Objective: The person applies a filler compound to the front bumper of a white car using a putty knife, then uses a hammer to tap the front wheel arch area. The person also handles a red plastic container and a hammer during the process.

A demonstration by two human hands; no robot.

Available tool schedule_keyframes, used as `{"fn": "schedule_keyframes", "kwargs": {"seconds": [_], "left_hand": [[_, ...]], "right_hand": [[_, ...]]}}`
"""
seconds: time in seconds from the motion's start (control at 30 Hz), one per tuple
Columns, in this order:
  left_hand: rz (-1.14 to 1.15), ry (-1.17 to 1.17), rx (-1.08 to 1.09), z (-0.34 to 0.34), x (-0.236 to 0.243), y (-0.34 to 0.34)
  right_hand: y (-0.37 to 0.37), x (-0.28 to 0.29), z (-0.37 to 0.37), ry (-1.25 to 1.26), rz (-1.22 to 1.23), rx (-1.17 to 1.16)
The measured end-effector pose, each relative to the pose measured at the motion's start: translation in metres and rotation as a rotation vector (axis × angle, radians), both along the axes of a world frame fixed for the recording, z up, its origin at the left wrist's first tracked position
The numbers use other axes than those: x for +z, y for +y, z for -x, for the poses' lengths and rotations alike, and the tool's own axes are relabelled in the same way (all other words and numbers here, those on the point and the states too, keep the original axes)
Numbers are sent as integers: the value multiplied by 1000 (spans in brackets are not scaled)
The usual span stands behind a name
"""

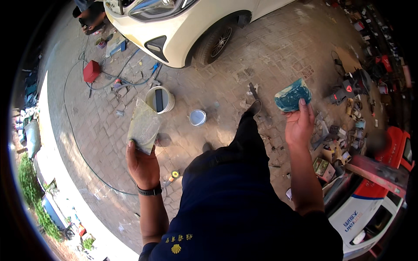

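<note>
My left hand (143, 167) is closed on the lower corner of a flat, pale, see-through board (144, 122) with smears on its surface. The board tilts upward, and its far end overlaps the white bucket (169, 103) from this angle. On the other side, my right hand (300, 124) grips the near edge of a dark green putty spreader (288, 99), streaked with cream-coloured paste. Spreader and board are held well apart, in front of me. Between them on the ground stands a small open tin (197, 117) with something light blue-grey inside. A dark bar lies across the bucket.
A white car's front corner and wheel (214, 43) are ahead. Hoses (69, 117) and a red box-like object (91, 71) lie left on brick paving. Tools and boxes (326, 167) clutter the right, near another vehicle (370, 209). Someone crouches (90, 17) far left. A yellow tape-like roll (175, 174) is nearby.
</note>
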State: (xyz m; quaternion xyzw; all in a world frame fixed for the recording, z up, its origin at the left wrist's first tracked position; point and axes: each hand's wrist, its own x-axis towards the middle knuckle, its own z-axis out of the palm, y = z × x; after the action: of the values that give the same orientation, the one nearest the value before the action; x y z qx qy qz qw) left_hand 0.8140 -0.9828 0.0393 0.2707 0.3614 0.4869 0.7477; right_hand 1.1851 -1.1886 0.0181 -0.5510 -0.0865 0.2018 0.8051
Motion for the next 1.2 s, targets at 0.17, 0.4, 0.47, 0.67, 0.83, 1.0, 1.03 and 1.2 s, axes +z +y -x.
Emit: {"fn": "schedule_keyframes", "kwargs": {"seconds": [0.17,0.4,0.47,0.67,0.83,1.0,1.03,1.2], "left_hand": [[101,53,89,-46,-24,1],[131,60,26,-227,4,9],[104,43,-14,-252,9,11],[98,231,196,-280,33,27],[25,419,313,-268,37,21],[61,245,288,-243,41,21],[57,228,277,-237,40,23],[105,190,345,-197,23,50]], "right_hand": [[56,-6,-91,13,-90,50],[22,-40,-269,85,54,-60],[22,-33,-307,36,85,-62],[57,-45,-354,106,97,66],[112,-48,-328,180,57,215],[142,-37,-305,176,79,332],[148,-34,-304,164,86,351],[175,-20,-289,88,102,350]]}}
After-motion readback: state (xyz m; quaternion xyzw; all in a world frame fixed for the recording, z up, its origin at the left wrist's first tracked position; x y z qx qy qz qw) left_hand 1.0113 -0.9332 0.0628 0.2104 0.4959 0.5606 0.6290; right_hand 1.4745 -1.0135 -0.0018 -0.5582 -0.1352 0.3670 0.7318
